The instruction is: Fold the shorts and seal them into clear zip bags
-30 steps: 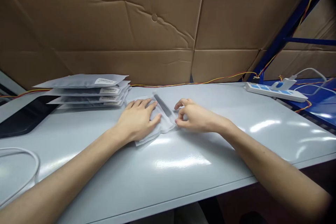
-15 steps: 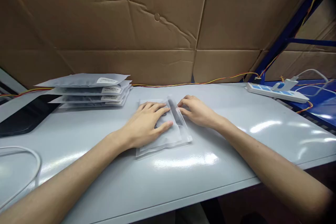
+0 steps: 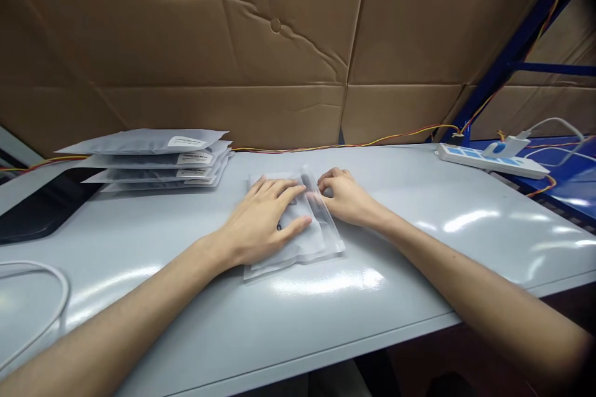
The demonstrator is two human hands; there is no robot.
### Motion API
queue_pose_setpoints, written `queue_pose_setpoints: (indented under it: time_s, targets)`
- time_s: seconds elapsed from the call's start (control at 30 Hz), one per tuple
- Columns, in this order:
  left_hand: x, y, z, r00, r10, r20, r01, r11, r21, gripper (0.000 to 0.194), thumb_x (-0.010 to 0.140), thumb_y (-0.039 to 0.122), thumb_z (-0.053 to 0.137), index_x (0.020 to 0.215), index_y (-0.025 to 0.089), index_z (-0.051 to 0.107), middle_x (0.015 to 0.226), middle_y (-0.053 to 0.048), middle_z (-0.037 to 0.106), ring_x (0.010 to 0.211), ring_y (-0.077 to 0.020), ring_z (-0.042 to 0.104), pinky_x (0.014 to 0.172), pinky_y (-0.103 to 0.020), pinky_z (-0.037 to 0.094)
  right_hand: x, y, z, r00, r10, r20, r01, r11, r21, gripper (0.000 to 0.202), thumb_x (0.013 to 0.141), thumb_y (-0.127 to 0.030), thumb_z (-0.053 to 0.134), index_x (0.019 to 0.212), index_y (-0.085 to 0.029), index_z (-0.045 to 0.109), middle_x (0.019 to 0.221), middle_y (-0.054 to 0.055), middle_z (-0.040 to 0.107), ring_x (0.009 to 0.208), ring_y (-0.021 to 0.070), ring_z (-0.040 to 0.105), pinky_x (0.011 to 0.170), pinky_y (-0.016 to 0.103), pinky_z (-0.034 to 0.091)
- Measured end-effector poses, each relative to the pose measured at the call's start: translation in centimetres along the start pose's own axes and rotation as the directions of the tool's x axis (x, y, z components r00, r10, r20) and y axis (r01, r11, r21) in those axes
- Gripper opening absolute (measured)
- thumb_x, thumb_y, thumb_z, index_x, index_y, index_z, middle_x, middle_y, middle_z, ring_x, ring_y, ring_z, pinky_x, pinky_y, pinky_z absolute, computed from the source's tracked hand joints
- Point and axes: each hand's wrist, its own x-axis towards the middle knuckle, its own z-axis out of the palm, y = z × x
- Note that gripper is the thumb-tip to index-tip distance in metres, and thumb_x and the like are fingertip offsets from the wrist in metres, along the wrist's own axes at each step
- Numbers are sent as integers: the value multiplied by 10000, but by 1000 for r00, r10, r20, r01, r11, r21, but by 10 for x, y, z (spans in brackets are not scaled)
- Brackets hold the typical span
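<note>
A frosted, see-through plastic bag (image 3: pixel 305 248) lies flat on the grey-white table, its open-looking edge strip towards the right. Some dark print shows through between my fingers. My left hand (image 3: pixel 263 220) rests on the bag, fingers stretched and thumb apart, pressing it to the table. At the bag's right edge, my right hand (image 3: pixel 347 197) has curled fingers, with thumb and forefinger pinching the edge. The thumb tip shows faintly through the clear plastic. What is inside the bag is mostly covered by my left hand.
To the left rises a stack of similar filled bags (image 3: pixel 153 142) with white labels. Beside it lies a black flat tray-like object (image 3: pixel 46 208). A white cable (image 3: pixel 65 288) loops at near left. A power strip (image 3: pixel 493 161) with a plugged-in charger sits at far right. Cardboard (image 3: pixel 279 62) stands behind.
My right hand's thumb has moved left, in against the bag's edge, and its fingers are more curled. My left hand stays flat on the bag. The view has shifted slightly.
</note>
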Motion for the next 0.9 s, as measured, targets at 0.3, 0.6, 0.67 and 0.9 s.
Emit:
queue_pose_setpoints:
  time_s: [0.3, 0.6, 0.67, 0.9]
  targets:
    - [3, -1, 6, 995, -91, 37, 91, 996, 14, 714, 995, 619, 385, 1557, 180, 378, 1642, -129, 373, 1528, -331, 306, 1257, -566, 253, 5, 3, -8, 999, 42, 2, -41, 990, -138, 261, 911, -333, 629, 691, -204, 682, 1247, 119, 637, 1285, 321, 472, 1064, 422, 435]
    - [5, -5, 8, 965, -200, 168, 199, 980, 22, 867, 987, 687, 288, 1651, 155, 122, 1715, -139, 117, 1583, -342, 109, 1273, -593, 133, 16, 42, -43, 977, 211, -42, -206, 861, -464, 297, 965, -384, 587, 828, -165, 732, 1186, 168, 666, 1214, 364, 507, 981, 425, 444]
    - [5, -9, 5, 947, -236, 219, 225, 972, 73, 860, 986, 691, 278, 1653, 167, 138, 1720, -125, 87, 1585, -346, 80, 1273, -592, 106, 16, 51, -47, 968, 220, -119, -249, 800, -546, 289, 969, -377, 589, 909, -144, 749, 1216, 191, 658, 1208, 374, 515, 954, 430, 449]
    - [1, -18, -3, 920, -266, 289, 225, 960, 167, 841, 958, 724, 317, 1632, 223, 266, 1721, -109, 139, 1586, -359, 90, 1270, -578, 118, 14, 39, -47, 941, 177, -290, -311, 789, -530, 336, 1008, -342, 502, 1196, -118, 668, 1282, 210, 627, 1242, 356, 526, 967, 435, 432]
